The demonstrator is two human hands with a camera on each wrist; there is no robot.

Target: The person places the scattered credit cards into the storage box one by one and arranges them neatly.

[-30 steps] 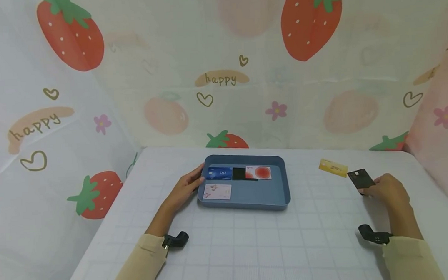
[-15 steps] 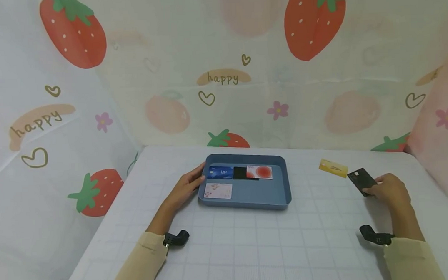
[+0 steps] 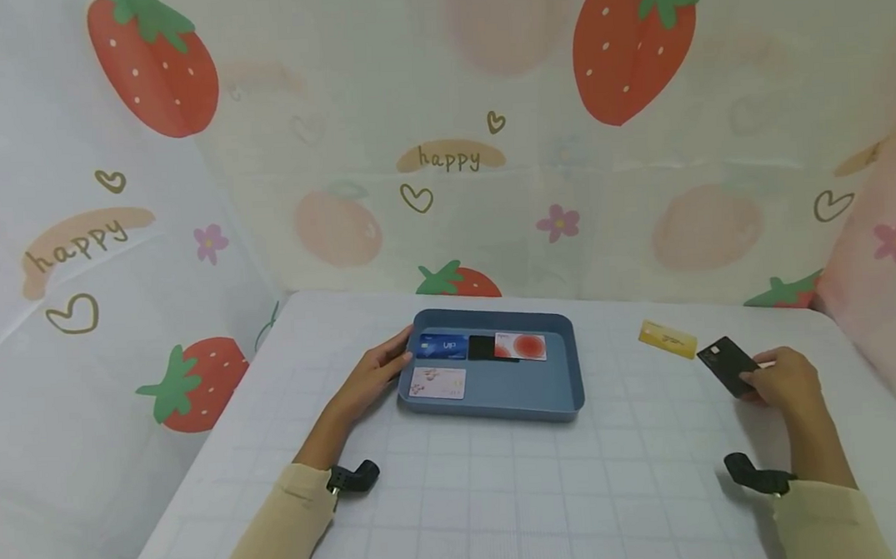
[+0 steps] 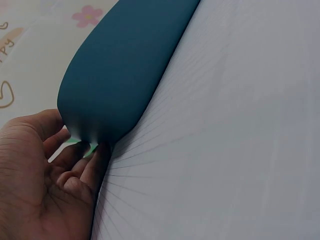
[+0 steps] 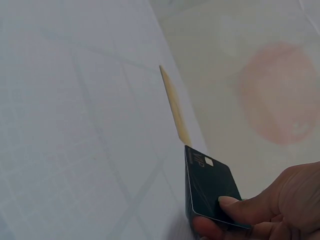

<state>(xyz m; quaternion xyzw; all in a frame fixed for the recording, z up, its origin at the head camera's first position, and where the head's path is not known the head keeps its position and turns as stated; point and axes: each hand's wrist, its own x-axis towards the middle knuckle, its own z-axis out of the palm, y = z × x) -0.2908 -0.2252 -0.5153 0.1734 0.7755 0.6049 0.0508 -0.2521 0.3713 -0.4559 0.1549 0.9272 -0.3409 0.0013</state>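
Note:
My right hand (image 3: 786, 377) pinches a black VIP card (image 3: 728, 366) on the right side of the table, with the thumb (image 5: 229, 201) on its printed face. The card is tilted; its far corner is close to a yellow card (image 3: 668, 338) lying on the table. At the left end of a blue tray (image 3: 491, 409), my left hand (image 3: 373, 374) rests its fingers against the outer wall. Inside the tray lie a blue VIP card (image 3: 442, 346), a white flowered card (image 3: 437, 383), and a white card with a red circle (image 3: 521, 346) overlapping a dark card (image 3: 481, 348).
The table (image 3: 547, 492) has a white cloth with a faint grid. Behind it hangs a curtain (image 3: 608, 172) printed with strawberries. More printed cloth encloses the left and right sides. A black wrist camera (image 3: 355, 477) is worn at the left sleeve.
The black card has turned a little in my right hand and moved slightly toward me. My left hand and the tray keep their places; the head view has shifted slightly.

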